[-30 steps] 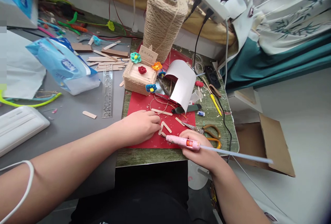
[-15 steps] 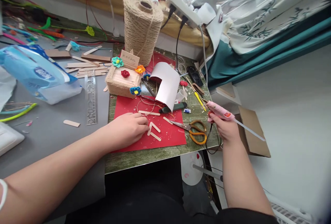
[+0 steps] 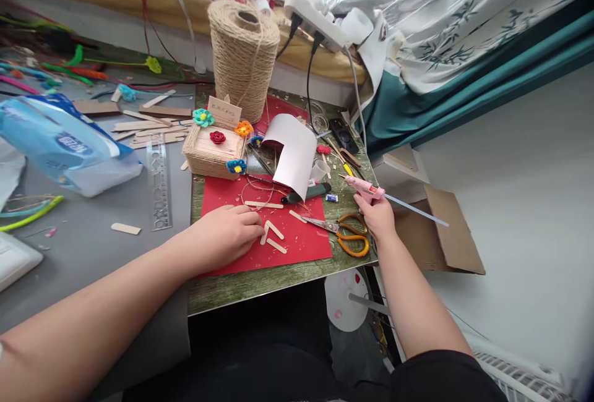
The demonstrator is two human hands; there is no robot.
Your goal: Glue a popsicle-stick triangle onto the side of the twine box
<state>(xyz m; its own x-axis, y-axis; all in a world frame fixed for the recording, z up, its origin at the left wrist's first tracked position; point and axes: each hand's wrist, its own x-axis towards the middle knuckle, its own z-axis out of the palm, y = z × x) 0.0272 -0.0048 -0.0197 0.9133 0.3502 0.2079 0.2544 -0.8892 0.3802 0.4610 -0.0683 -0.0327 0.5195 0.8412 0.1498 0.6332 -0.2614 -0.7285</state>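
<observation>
My right hand [image 3: 379, 219] grips a pink hot glue gun [image 3: 366, 188], with a long clear glue stick [image 3: 415, 209] sticking out behind. Its nozzle points left over the table's right side. On the red sheet [image 3: 297, 250] rests my left hand [image 3: 232, 232], palm down, fingers bent together. By its fingertips lies a short wooden craft stick [image 3: 265, 232]; whether the fingers pinch anything is hidden. Two more short stick pieces, one being a lower piece [image 3: 277, 245], lie just to the right. Orange-handled scissors [image 3: 351, 235] lie between my hands.
A twine-wrapped box with crocheted flowers [image 3: 216, 151] stands behind my left hand, before a large twine spool [image 3: 244, 62]. Nearby are a curled white paper [image 3: 297, 151], a clear ruler [image 3: 159, 188], a wipes pack [image 3: 69, 142] and a power strip [image 3: 315, 21].
My right hand has brought the glue gun left, nearer the scissors and over the table. My left hand stays by the craft sticks. The whole view has shifted slightly.
</observation>
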